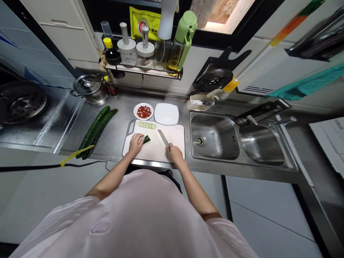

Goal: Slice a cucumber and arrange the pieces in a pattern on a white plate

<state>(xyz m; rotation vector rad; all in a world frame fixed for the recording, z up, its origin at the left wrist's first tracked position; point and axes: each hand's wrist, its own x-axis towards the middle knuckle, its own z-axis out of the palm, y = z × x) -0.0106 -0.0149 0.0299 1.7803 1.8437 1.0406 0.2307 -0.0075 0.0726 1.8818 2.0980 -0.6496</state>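
A white cutting board with a grey edge lies on the counter in front of me. My left hand rests on its left half, fingers curled at a short piece of green cucumber; the hand partly covers the piece. In my right hand is a kitchen knife by its handle, its blade pointing up and left over the board, apart from the cucumber. Several thin cucumber slices overlap in a row along the board's far edge.
Behind the board stand a plate of chopped red pieces and a white square plate. Whole cucumbers lie left, near a lidded steel pot. A double sink is on the right. Jars and bottles fill a wall rack.
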